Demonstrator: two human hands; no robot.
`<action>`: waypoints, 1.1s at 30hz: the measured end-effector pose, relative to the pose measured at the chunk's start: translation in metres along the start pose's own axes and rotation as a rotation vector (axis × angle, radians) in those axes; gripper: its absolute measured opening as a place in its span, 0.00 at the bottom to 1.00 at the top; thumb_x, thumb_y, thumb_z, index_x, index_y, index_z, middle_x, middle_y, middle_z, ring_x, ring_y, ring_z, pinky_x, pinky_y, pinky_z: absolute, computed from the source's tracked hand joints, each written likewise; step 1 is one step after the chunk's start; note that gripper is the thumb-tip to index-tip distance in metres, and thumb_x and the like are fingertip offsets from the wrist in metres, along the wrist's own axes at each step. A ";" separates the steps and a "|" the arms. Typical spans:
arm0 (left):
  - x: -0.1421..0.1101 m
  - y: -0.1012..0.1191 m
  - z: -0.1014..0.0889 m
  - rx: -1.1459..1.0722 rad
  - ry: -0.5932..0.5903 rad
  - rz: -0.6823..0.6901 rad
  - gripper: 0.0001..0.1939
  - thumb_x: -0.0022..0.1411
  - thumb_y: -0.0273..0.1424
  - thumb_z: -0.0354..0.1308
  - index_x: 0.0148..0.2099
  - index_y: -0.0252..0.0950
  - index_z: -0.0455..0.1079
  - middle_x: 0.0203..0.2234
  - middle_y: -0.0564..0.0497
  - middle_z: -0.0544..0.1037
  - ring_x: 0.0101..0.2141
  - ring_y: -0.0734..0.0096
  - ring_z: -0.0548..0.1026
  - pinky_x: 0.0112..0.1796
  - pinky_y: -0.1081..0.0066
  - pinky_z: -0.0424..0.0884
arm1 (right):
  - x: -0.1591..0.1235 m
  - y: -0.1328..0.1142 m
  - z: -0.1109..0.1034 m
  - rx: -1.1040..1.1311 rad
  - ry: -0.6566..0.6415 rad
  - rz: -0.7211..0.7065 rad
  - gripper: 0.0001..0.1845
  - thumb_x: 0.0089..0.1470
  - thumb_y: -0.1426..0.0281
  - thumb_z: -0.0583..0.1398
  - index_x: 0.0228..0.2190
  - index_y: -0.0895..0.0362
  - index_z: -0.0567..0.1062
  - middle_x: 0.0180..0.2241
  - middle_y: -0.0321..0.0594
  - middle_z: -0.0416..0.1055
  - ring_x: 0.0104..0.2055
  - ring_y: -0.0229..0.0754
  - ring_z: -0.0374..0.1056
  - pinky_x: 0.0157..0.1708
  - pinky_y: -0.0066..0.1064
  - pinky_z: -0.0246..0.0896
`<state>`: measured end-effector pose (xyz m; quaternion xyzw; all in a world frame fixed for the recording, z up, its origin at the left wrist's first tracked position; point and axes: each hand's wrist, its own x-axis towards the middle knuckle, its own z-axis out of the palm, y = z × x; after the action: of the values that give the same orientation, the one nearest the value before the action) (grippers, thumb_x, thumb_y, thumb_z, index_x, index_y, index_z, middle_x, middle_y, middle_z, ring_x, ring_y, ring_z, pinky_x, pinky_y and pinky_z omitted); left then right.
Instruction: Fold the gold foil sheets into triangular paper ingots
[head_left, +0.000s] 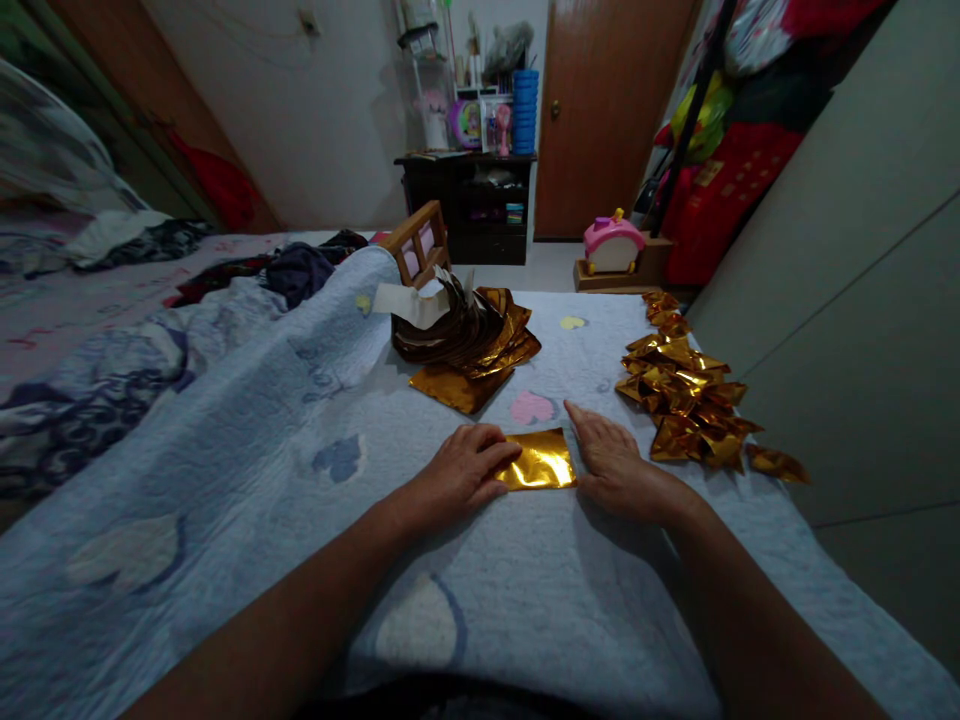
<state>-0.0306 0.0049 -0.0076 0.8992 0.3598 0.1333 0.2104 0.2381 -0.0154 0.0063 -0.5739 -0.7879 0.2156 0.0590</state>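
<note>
A rectangle of shiny gold foil paper (541, 460), folded by the look of it, lies flat on the pale blue quilted cover (420, 560). My left hand (474, 465) grips its left end, with the fingertips over the foil and the thumb at the near edge. Beside the right end rests my right hand (613, 462), its fingers stretched forward and the thumb side close to the foil. A fanned stack of gold foil sheets (480, 340) sits beyond the left hand. Several folded gold foil pieces (682, 390) are heaped beyond the right hand.
A wooden bed rail (416, 240) stands behind the stack. Rumpled bedding (135, 370) covers the left side. A pale cabinet (847, 300) borders the right. Farther back are a dark shelf unit (465, 210), a brown door (615, 110) and a pink toy (613, 243).
</note>
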 end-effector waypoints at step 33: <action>0.000 0.006 -0.003 0.002 0.099 0.121 0.07 0.67 0.27 0.55 0.38 0.36 0.74 0.33 0.48 0.76 0.36 0.66 0.74 0.37 0.69 0.70 | 0.004 -0.030 -0.003 0.035 0.099 -0.276 0.10 0.56 0.78 0.56 0.30 0.57 0.77 0.34 0.41 0.74 0.38 0.42 0.67 0.40 0.34 0.56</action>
<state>-0.0282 0.0015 -0.0022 0.9118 0.3150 0.1895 0.1831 0.2119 -0.0187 0.0206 -0.4688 -0.8515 0.1906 0.1370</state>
